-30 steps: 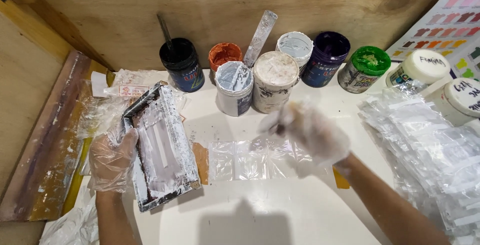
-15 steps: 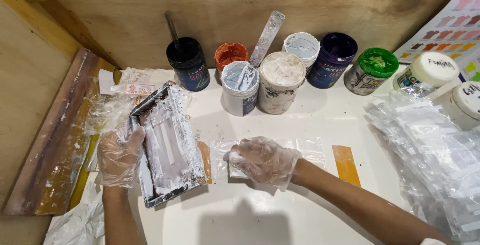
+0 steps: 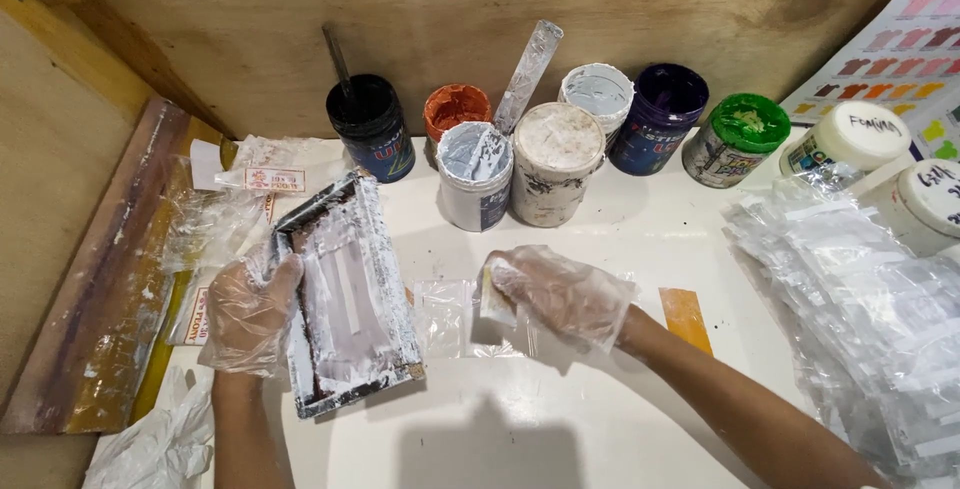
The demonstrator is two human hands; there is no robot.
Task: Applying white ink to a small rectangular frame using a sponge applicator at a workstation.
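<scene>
L hand (image 3: 248, 314), in a thin crinkly clear plastic glove, grips the left edge of a small screen frame (image 3: 345, 294): fingers curled over the rim, thumb side up, forearm coming straight up from the bottom of the view. The frame is rectangular w/ a dark rim, its mesh smeared w/ whitish paint, matte and streaky. Long axis runs near-to-far, far end leaning a bit left; the frame lies flat or nearly so on the white surface (image 3: 560, 419), left of centre.

R hand (image 3: 560, 294), same kind of glove, reaches in from the lower right w/ forearm on a diagonal, palm down, fingers bent. Fingertips pinch the edge of a small clear plastic bag (image 3: 465, 317) that lies flat just right of the frame; bag is glossy, wrinkled, roughly square, w/ a pale card at the pinched end.

Just right of the R wrist, an orange strip (image 3: 686, 317) flat on the surface, long axis near-to-far. Far right: a loose heap of clear bags (image 3: 860, 319), shiny and crumpled. Along the plywood back wall, a row of round paint jars (image 3: 555, 159), lids open or crusted: black, orange, white-grey, cream, purple, green. A flat stir stick (image 3: 528, 74) stands tilted in the row. Left edge: a long wooden squeegee (image 3: 110, 279) stained w/ yellow and white, lying near-to-far. Upper right corner: a colour chart (image 3: 890, 59).
</scene>
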